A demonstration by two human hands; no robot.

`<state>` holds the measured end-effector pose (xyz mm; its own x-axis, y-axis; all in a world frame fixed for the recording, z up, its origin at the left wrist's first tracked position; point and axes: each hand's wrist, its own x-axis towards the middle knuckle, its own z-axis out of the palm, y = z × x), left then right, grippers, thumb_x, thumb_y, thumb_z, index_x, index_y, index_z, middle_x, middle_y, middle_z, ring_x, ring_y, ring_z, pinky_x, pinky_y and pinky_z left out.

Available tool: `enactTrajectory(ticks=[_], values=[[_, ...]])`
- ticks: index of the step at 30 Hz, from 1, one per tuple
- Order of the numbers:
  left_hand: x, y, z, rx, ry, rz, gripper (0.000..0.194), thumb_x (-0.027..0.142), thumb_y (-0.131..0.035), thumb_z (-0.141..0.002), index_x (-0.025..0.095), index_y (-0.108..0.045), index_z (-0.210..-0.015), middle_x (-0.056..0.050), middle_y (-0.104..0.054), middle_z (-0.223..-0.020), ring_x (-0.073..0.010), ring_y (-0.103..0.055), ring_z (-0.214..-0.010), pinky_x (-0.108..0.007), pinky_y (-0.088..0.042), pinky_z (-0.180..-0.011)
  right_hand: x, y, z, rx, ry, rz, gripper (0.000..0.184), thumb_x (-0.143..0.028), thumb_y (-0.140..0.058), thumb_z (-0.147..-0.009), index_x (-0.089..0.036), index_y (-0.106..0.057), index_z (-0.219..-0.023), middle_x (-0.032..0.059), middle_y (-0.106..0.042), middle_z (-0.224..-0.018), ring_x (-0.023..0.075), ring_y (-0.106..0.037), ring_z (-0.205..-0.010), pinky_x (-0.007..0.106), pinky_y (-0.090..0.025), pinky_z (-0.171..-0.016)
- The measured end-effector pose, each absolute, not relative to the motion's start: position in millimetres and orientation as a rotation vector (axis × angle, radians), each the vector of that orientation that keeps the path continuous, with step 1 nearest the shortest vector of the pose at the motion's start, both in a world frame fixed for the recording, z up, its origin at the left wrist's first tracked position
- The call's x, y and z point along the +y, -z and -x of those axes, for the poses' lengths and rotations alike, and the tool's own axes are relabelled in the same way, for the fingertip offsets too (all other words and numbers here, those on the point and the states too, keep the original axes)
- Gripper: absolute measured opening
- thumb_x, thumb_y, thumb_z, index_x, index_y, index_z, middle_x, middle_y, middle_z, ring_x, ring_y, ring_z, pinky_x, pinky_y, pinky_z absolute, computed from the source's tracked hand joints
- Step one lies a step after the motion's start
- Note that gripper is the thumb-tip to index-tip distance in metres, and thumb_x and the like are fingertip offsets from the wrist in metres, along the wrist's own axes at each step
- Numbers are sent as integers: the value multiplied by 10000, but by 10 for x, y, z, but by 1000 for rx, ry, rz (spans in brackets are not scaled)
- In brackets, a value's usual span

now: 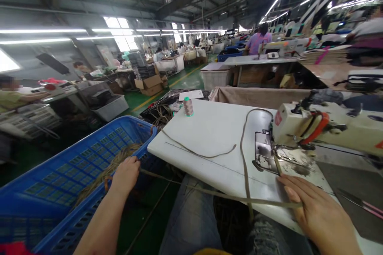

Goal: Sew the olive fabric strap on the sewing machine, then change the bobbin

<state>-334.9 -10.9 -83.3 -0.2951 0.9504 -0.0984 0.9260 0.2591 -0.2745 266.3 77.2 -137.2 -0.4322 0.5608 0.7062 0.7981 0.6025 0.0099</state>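
Observation:
My left hand (127, 175) is closed at the rim of a blue plastic basket (119, 127), apparently around a flat tan strap (209, 191). More of the strap lies coiled in the basket (110, 171). The strap crosses my lap to my right hand (317, 215), which lies flat over it on a white sewing table (203, 139). Those fingers stop just short of the metal plate (265, 153) of a cream sewing machine (311, 127). A second length of strap (206, 152) curves over the tabletop. A thread cone (188, 106) stands at the far edge.
Pink-handled scissors (362, 207) lie right of the table. Dark strap bundles (160, 111) sit beyond its far corner. Cardboard boxes (149, 83), white bins (215, 77) and further sewing stations line the aisle, with a co-worker in a pink top (259, 44) at the back.

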Motion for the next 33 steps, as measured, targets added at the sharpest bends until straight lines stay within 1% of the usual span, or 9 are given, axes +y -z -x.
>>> enactTrajectory(ticks=[4,7,10,14,17,22,26,29,33], values=[[-148,783,3355,-2437,-298,1604,346,204,-391,-1065,124,-720,-1135,-185,-625,-1255,-347,-627,-1182,-436,-526,-960,781,1335,-2657,-2169,480,1052,483,-443,-391,-1125,-176,-793,-1148,93,-826,-1133,291,-771,-1042,443,-541,-1018],[-160,718,3374,-2514,-41,1473,381,278,-331,-1104,163,-683,-1191,-155,-657,-1215,-311,-667,-1112,-398,-530,-897,785,1328,-2651,-2170,475,1056,473,-455,-406,-1113,-197,-801,-1144,83,-830,-1123,291,-772,-1037,444,-549,-1012],[-155,601,3394,-2597,286,1302,348,331,-346,-1103,206,-645,-1232,-126,-717,-1170,-301,-700,-1036,-385,-521,-832,787,1343,-2650,-2149,457,1070,467,-461,-414,-1104,-211,-808,-1136,79,-830,-1120,294,-772,-1037,450,-550,-1026],[-123,419,3224,-2398,934,1297,337,405,-390,-1101,204,-655,-1155,-76,-745,-975,-259,-720,-958,-377,-544,-892,788,1367,-2651,-2142,448,1073,472,-453,-404,-1103,-210,-808,-1132,83,-829,-1124,293,-773,-1035,451,-549,-1047],[-109,272,2902,-2041,1228,1383,332,401,-421,-1112,188,-668,-1176,-72,-747,-997,-224,-725,-963,-377,-562,-958,782,1362,-2645,-2139,456,1062,489,-416,-362,-1114,-191,-796,-1132,97,-826,-1128,296,-772,-1034,453,-554,-1022],[-146,-8,2413,-1407,1151,1400,249,238,-502,-1052,156,-675,-1211,-159,-761,-1165,-290,-724,-1167,-492,-575,-1061,773,1322,-2634,-2153,495,1041,494,-414,-355,-1121,-179,-789,-1131,106,-826,-1120,304,-773,-1024,452,-565,-987],[-269,-166,2234,-1091,968,1507,239,282,-552,-992,203,-667,-1187,-126,-743,-1041,-333,-753,-1113,-534,-638,-946,770,1315,-2634,-2156,457,1072,487,-458,-385,-1121,-204,-801,-1135,95,-828,-1118,298,-775,-1026,441,-562,-1020],[-462,-166,2159,-1337,963,1560,172,371,-587,-983,266,-679,-1084,-82,-740,-996,-316,-756,-1080,-532,-651,-927,760,1330,-2646,-2146,425,1087,506,-479,-383,-1128,-201,-805,-1135,98,-826,-1121,297,-775,-1028,441,-555,-1033],[-845,11,2152,-1692,1003,1678,176,415,-614,-979,261,-694,-1011,-81,-745,-983,-311,-750,-1084,-517,-647,-932,760,1364,-2665,-2158,394,1106,518,-495,-391,-1134,-182,-804,-1145,101,-822,-1142,298,-771,-1051,444,-549,-1041]])
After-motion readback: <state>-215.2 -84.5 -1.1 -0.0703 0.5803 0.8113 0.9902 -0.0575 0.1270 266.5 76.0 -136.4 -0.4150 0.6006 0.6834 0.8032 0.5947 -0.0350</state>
